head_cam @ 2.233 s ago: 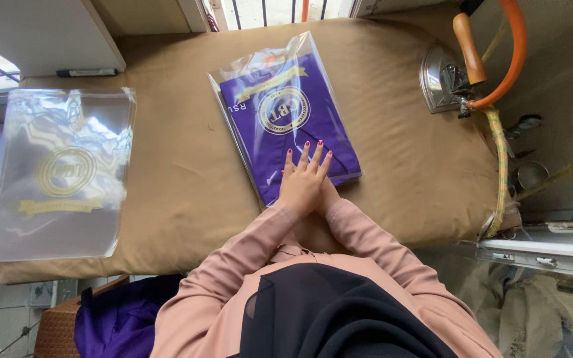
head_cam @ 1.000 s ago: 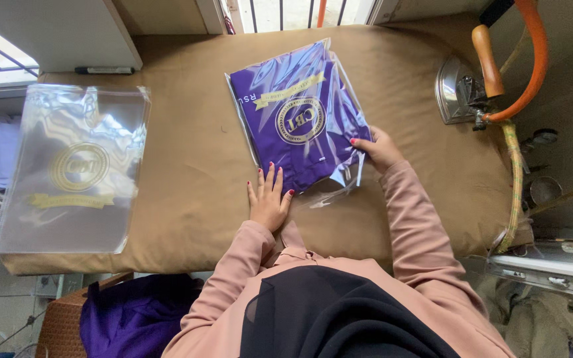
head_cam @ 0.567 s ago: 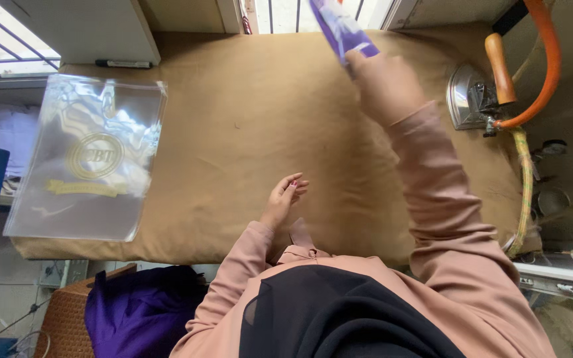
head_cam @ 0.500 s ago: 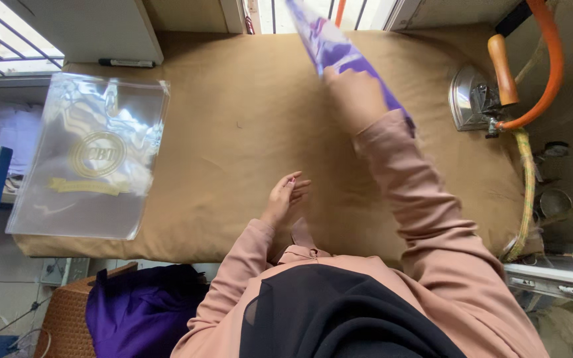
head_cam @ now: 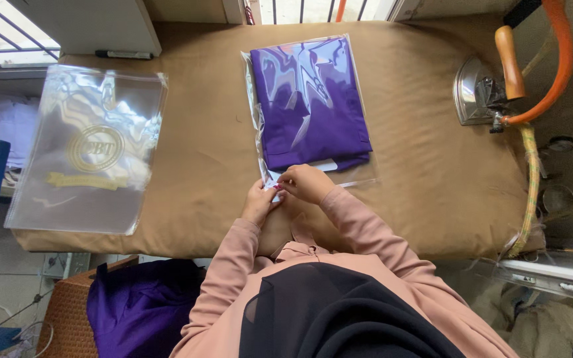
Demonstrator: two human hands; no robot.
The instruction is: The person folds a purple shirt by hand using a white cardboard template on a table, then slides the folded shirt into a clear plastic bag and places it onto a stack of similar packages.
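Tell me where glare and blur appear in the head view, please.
Head view: window light makes white glare streaks on the clear bag over the purple garment and on the stack of empty clear bags; the left hand, right hand and iron look sharp, without motion blur.

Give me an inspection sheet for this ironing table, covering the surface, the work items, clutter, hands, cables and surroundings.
Surface: padded table with a tan cover, slightly creased.
Job's things: folded purple garment inside a clear plastic bag, open end toward the person.
Clutter: stack of empty clear bags with a gold emblem at the left edge; black marker at the far left.
Hands: left hand and right hand both pinch the bag's near edge.
Cables: orange hose and braided cord run from the iron at right.
Surroundings: purple cloth in a basket below; barred window at the far side.
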